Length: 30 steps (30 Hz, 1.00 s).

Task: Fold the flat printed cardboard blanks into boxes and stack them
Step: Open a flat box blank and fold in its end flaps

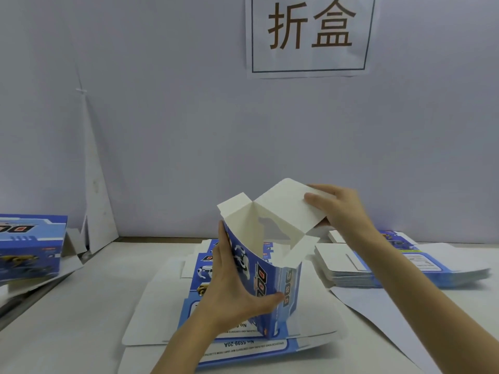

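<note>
Finished box (32, 247) cut by left edge; flat blanks (343, 261) part-hidden behind forearm (421, 292) (small print unreadable).

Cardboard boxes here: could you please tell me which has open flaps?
The upright box between left hand and right hand; far-left box looks closed, stacked blanks lie flat.

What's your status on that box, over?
Left hand grips box side. Right hand pinches top flap. Box upright, top open, standing on flat blanks.
</note>
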Motion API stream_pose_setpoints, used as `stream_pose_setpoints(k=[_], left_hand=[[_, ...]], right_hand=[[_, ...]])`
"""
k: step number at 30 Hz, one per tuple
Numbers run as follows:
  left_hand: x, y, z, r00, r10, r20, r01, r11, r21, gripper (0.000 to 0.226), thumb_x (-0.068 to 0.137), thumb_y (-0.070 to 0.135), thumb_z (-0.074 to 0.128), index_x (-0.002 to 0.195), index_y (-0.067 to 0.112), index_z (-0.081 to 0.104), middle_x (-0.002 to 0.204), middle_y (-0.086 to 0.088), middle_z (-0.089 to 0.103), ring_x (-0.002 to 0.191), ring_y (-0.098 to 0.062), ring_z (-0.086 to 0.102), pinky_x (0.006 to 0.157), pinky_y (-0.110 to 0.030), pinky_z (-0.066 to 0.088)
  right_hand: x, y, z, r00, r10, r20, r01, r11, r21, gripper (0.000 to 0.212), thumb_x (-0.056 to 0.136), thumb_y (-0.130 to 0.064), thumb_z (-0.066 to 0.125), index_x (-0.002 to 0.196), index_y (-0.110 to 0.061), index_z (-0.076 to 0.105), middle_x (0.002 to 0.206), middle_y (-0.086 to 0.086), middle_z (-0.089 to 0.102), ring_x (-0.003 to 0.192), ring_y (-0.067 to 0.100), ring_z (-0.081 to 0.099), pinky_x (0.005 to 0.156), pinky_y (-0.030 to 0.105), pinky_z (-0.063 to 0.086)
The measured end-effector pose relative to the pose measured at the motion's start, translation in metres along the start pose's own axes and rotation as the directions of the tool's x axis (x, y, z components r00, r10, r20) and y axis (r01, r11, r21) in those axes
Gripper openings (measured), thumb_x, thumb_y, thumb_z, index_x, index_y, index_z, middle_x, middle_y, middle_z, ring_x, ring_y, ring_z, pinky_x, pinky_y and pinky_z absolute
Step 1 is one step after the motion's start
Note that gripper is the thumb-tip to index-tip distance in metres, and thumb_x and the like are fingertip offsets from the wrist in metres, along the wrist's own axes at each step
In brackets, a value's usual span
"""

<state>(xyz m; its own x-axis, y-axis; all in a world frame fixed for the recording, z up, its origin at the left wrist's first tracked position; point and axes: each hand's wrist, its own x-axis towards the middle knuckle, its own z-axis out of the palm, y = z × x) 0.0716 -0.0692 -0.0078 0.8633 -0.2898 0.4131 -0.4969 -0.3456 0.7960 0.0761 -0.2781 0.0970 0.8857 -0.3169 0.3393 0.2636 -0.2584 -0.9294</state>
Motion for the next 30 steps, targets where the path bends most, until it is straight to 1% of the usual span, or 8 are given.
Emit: stream_pose_setpoints(k=[5, 9, 12, 16, 23, 25, 28, 30], left_hand=[[0.001, 0.0, 0.003, 0.998, -0.019, -0.052, 0.019, 1.0, -0.007, 0.129, 0.044, 0.063, 0.079, 0.122, 0.067, -0.024, 0.137, 0.029, 0.015, 0.136, -0.001, 0.024, 0.104, -0.043, 0.044], [0.001, -0.001, 0.006, 0.995, -0.021, -0.093, 0.024, 0.999, 0.025, 0.127, 0.044, 0.063, 0.079, 0.114, 0.073, -0.028, 0.134, 0.031, 0.018, 0.131, 0.003, 0.025, 0.103, -0.039, 0.042], [0.001, 0.0, 0.009, 0.995, -0.02, -0.096, 0.026, 0.998, 0.052, 0.129, 0.045, 0.064, 0.078, 0.113, 0.072, -0.032, 0.133, 0.033, 0.016, 0.129, 0.004, 0.022, 0.105, -0.039, 0.04], [0.0, -0.001, 0.011, 0.995, -0.021, -0.094, 0.025, 0.999, 0.046, 0.137, 0.048, 0.059, 0.082, 0.121, 0.064, -0.034, 0.138, 0.031, 0.012, 0.137, -0.004, 0.02, 0.107, -0.04, 0.037], [0.0, 0.002, 0.012, 0.996, -0.02, -0.087, 0.024, 0.999, 0.046, 0.131, 0.043, 0.066, 0.077, 0.113, 0.071, -0.033, 0.134, 0.035, 0.013, 0.139, -0.007, 0.023, 0.108, -0.046, 0.039], [0.0, 0.004, 0.012, 0.993, -0.026, -0.119, 0.027, 1.0, 0.009, 0.133, 0.042, 0.069, 0.078, 0.118, 0.069, -0.031, 0.135, 0.029, 0.017, 0.135, -0.004, 0.026, 0.105, -0.04, 0.04], [0.001, 0.006, 0.01, 0.961, -0.091, -0.262, 0.052, 0.987, -0.154, 0.143, 0.036, 0.07, 0.08, 0.136, 0.058, -0.021, 0.133, 0.025, 0.022, 0.128, -0.001, 0.028, 0.098, -0.029, 0.036], [0.002, 0.003, 0.011, 0.931, -0.113, -0.346, 0.037, 0.975, -0.218, 0.14, 0.037, 0.066, 0.079, 0.142, 0.053, -0.013, 0.134, 0.023, 0.022, 0.127, -0.001, 0.027, 0.097, -0.028, 0.033]], right_hand=[[0.003, 0.001, 0.008, 0.937, -0.343, -0.071, 0.305, 0.898, -0.318, 0.026, 0.092, -0.005, 0.057, 0.107, -0.017, 0.074, 0.085, -0.01, 0.067, 0.069, -0.003, 0.055, 0.059, 0.003, 0.038], [0.002, -0.022, 0.009, 0.986, -0.165, -0.022, 0.164, 0.986, -0.042, 0.021, 0.092, -0.038, 0.059, 0.08, -0.035, 0.075, 0.063, -0.016, 0.066, 0.06, 0.006, 0.056, 0.053, 0.019, 0.046], [0.003, -0.036, 0.012, 0.998, 0.019, 0.06, -0.031, 0.977, 0.213, 0.015, 0.09, -0.028, 0.065, 0.082, -0.025, 0.077, 0.066, -0.011, 0.07, 0.06, 0.009, 0.061, 0.054, 0.022, 0.051], [0.003, -0.032, 0.019, 0.999, -0.052, 0.014, 0.051, 0.993, 0.104, 0.022, 0.085, -0.004, 0.066, 0.095, -0.023, 0.072, 0.081, -0.008, 0.07, 0.066, 0.008, 0.062, 0.051, 0.014, 0.048], [0.0, -0.028, 0.024, 0.966, -0.241, -0.097, 0.243, 0.97, 0.011, 0.025, 0.082, -0.007, 0.068, 0.082, -0.031, 0.071, 0.081, -0.01, 0.072, 0.063, 0.002, 0.062, 0.052, 0.012, 0.045], [-0.004, -0.027, 0.021, 0.947, -0.302, -0.104, 0.306, 0.952, 0.018, 0.019, 0.085, -0.017, 0.07, 0.096, -0.033, 0.069, 0.087, -0.015, 0.072, 0.07, -0.003, 0.064, 0.059, 0.013, 0.048], [-0.01, -0.012, 0.008, 0.969, -0.24, -0.059, 0.247, 0.952, 0.183, 0.037, 0.089, -0.036, 0.063, 0.124, -0.035, 0.053, 0.118, -0.009, 0.064, 0.105, 0.001, 0.061, 0.086, 0.02, 0.049], [-0.021, 0.012, 0.0, 0.984, -0.161, 0.074, 0.141, 0.965, 0.223, 0.045, 0.088, -0.023, 0.059, 0.128, -0.037, 0.044, 0.135, -0.001, 0.053, 0.119, 0.011, 0.054, 0.09, 0.025, 0.045]])
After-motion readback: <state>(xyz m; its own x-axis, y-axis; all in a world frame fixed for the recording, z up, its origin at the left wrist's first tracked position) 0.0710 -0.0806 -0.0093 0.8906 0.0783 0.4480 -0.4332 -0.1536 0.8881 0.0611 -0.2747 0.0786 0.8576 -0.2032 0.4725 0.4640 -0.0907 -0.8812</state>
